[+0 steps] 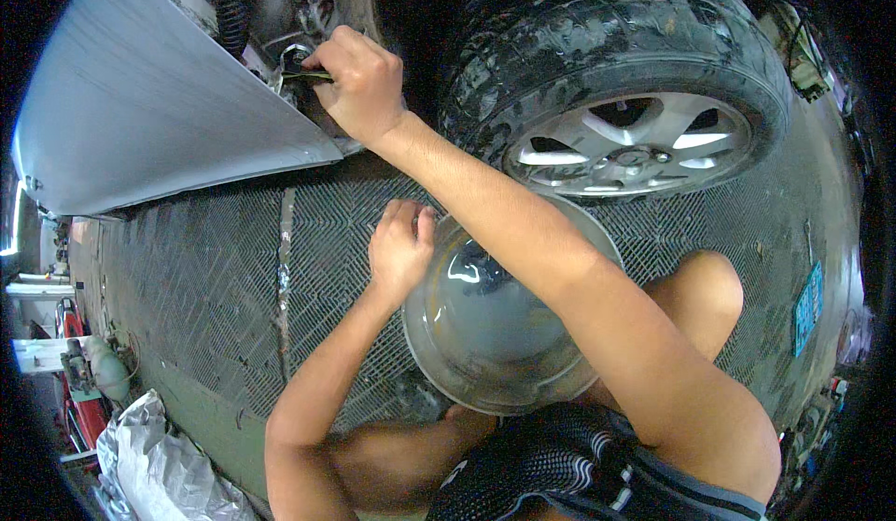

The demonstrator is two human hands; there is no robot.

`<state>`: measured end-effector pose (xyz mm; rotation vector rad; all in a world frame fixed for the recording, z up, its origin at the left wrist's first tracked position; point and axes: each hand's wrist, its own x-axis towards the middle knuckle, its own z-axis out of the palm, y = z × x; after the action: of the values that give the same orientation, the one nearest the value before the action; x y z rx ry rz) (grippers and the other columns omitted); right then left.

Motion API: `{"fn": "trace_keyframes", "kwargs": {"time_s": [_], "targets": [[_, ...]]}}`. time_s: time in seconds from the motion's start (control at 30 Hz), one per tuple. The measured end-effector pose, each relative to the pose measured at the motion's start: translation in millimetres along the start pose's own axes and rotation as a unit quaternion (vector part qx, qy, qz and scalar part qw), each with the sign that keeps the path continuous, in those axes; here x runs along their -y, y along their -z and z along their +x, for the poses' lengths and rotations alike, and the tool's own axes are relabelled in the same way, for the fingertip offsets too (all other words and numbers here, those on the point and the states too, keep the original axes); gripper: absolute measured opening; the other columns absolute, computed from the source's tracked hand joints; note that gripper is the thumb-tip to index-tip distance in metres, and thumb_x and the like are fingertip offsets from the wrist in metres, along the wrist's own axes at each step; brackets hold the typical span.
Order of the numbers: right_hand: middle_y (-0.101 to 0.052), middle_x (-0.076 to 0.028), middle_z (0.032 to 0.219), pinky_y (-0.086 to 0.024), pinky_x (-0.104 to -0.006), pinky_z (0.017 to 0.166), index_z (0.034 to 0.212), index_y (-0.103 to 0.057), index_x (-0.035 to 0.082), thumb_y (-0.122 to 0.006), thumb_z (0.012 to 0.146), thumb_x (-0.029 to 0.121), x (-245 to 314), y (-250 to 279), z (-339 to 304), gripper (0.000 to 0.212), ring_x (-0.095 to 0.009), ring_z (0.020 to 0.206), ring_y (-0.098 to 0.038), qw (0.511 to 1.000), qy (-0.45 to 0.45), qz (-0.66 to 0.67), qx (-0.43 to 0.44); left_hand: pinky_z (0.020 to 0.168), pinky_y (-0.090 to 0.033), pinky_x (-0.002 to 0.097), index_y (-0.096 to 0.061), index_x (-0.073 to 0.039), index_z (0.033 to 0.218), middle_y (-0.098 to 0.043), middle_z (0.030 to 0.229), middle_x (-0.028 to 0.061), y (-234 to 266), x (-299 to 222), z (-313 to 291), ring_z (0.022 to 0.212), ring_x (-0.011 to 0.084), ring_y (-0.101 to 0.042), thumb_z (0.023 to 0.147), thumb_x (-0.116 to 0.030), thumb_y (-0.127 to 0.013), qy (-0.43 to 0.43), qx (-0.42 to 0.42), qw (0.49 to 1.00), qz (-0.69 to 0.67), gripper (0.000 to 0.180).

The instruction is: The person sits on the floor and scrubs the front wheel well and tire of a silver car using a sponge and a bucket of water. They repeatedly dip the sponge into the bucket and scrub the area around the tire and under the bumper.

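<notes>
My right hand is stretched across to the far left, its fingers pinched on a thin dark strip with a yellowish edge. That strip reaches to the metal parts in the wheel arch, beside the rear edge of a pale blue-grey car panel. I cannot tell exactly what the strip is. Lower down, my left hand hovers by the left rim of a round, see-through basin. Its fingers are loosely bent, the thumb stands apart, and nothing shows in it. My right forearm covers part of the basin.
A wet, smeared tyre on a silver spoked rim is at the far right. Beneath lies a patterned floor. Crumpled silvery sheeting lies at lower left. A blue flat piece is at right. My bent legs flank the basin.
</notes>
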<state>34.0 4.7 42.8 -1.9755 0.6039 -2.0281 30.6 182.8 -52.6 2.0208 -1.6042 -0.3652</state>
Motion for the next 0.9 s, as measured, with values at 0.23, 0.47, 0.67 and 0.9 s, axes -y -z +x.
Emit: {"fn": "trace_keyframes", "kwargs": {"time_s": [0.23,0.47,0.67,0.9], "targets": [[-0.059,-0.007,0.082,-0.053,-0.0413,0.063,0.077,-0.065,0.009,-0.078,0.061,0.005,7.7,-17.8,-12.4,0.021,-0.029,0.077,-0.067,0.998,-0.031,-0.058,0.02,0.085,-0.053,0.051,-0.066,0.002,0.108,-0.065,0.11,0.0222,-3.3,2.5,-0.4,0.099,0.0421,-0.066,0.098,-0.026,-0.054,-0.001,0.018,1.0,-0.018,0.032],[-0.061,-0.008,0.081,-0.052,-0.0404,0.061,0.078,-0.066,0.01,-0.082,0.063,0.008,3.9,-5.6,-5.7,0.021,-0.029,0.071,-0.066,0.999,0.0,-0.032,-0.013,0.084,-0.054,0.0506,-0.066,0.002,0.105,-0.064,0.109,0.0225,-3.4,5.6,-0.9,0.096,0.0433,-0.066,0.098,-0.024,-0.056,-0.011,0.0,1.0,-0.021,0.029],[-0.058,-0.008,0.076,-0.052,-0.0394,0.058,0.076,-0.064,0.009,-0.081,0.061,0.005,-4.2,4.5,-16.2,0.024,-0.029,0.068,-0.064,0.998,0.048,-0.043,0.006,0.083,-0.054,0.051,-0.067,0.0,0.099,-0.064,0.108,0.0203,0.1,-0.5,2.2,0.095,0.0431,-0.067,0.098,-0.026,-0.056,0.04,0.023,0.999,-0.029,0.028],[-0.057,-0.008,0.076,-0.052,-0.0397,0.059,0.077,-0.063,0.008,-0.08,0.058,0.003,-20.8,18.6,9.9,0.026,-0.029,0.069,-0.064,0.99,0.131,-0.024,0.05,0.086,-0.054,0.0505,-0.068,-0.001,0.1,-0.065,0.109,0.0195,-4.9,-0.5,1.0,0.098,0.0423,-0.067,0.098,-0.025,-0.055,0.027,0.024,0.998,-0.045,0.028]]}}
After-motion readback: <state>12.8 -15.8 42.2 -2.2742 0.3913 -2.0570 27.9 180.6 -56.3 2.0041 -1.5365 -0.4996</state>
